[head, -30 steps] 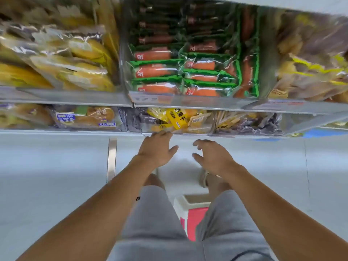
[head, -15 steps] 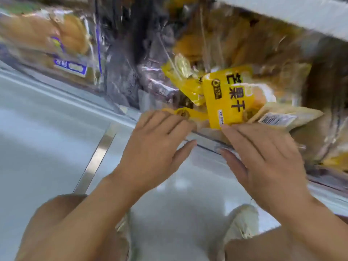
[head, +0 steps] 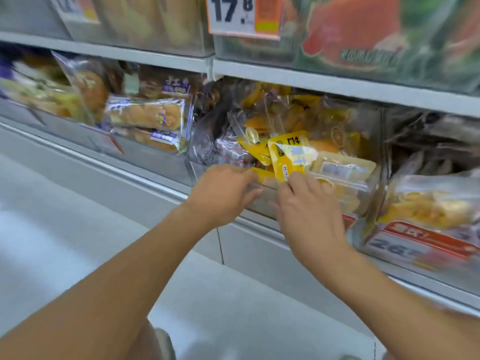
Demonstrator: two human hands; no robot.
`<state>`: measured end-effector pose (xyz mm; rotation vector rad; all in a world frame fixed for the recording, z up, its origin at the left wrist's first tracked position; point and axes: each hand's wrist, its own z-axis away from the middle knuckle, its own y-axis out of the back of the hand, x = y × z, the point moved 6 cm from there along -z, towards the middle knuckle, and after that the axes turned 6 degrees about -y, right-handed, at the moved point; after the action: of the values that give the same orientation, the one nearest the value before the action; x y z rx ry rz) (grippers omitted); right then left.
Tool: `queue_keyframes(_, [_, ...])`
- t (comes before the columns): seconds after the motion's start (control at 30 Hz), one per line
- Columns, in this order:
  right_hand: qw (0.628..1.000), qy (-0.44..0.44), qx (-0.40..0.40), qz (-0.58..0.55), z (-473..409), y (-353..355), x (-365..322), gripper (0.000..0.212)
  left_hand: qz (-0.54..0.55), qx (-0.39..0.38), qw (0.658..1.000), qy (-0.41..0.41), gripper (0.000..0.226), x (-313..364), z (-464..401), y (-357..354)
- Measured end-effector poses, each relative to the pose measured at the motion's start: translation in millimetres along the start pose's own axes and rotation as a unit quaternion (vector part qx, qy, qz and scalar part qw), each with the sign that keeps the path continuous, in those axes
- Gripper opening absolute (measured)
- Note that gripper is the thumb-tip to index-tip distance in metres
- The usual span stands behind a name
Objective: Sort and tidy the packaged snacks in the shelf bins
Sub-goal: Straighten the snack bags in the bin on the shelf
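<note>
A clear shelf bin [head: 259,206] on the low shelf holds mixed snacks. A yellow packet with dark lettering [head: 288,154] stands at its front, with a pale packet bearing a barcode [head: 337,167] to its right and dark purple packets [head: 207,146] to its left. My left hand [head: 223,193] reaches over the bin's front rim, its fingertips touching a small yellow packet [head: 263,175]. The fingertips of my right hand [head: 309,211] touch the lower edge of the big yellow packet, thumb held apart. Neither hand plainly holds anything.
Wrapped bread packets [head: 145,115] fill the bin to the left. On the right, a bin of yellow snacks [head: 428,209] carries a red price label [head: 426,245]. The shelf above has a 17.8 price tag [head: 241,16] and orange-and-green packets [head: 363,35]. A white floor [head: 78,229] lies below.
The camera dropped from above to level with the low shelf. Both hands went from the air in front of the shelf to the bin's front rim and the yellow packets.
</note>
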<state>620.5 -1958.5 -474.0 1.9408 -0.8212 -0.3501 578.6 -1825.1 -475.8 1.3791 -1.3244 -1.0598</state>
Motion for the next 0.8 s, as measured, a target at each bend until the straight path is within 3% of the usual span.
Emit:
queue_keyframes(0.07, [0.999, -0.003, -0.034, 0.027, -7, -6, -1, 0.022, -0.018, -0.03, 0.999, -0.011, 0.034, -4, 1, -3])
queue_keyframes(0.17, [0.997, -0.024, -0.065, 0.041, -19, -16, 3, 0.019, -0.031, -0.012, 0.999, -0.027, 0.032, -11, 1, -9])
queue_keyframes(0.4, [0.996, -0.018, 0.059, -0.064, -13, 21, 16, 0.018, 0.029, 0.053, 0.993, -0.103, 0.023, -9, -5, 16])
queue_keyframes(0.5, [0.998, -0.004, 0.046, -0.051, 3, 29, 3, 0.023, 0.061, -0.001, 0.993, -0.105, 0.023, -5, 16, 17])
queue_keyframes(0.57, [0.999, 0.012, 0.022, -0.038, 19, 29, -10, 0.028, 0.059, -0.077, 0.992, -0.078, 0.042, -4, 33, 10])
queue_keyframes(0.63, [1.0, 0.017, 0.003, -0.025, 31, 26, -16, 0.028, 0.045, -0.131, 0.989, -0.056, 0.047, -2, 43, 7])
queue_keyframes(0.8, [0.999, 0.024, -0.014, -0.028, 38, 29, -17, 0.034, 0.008, -0.135, 0.991, -0.004, 0.04, 6, 47, 20])
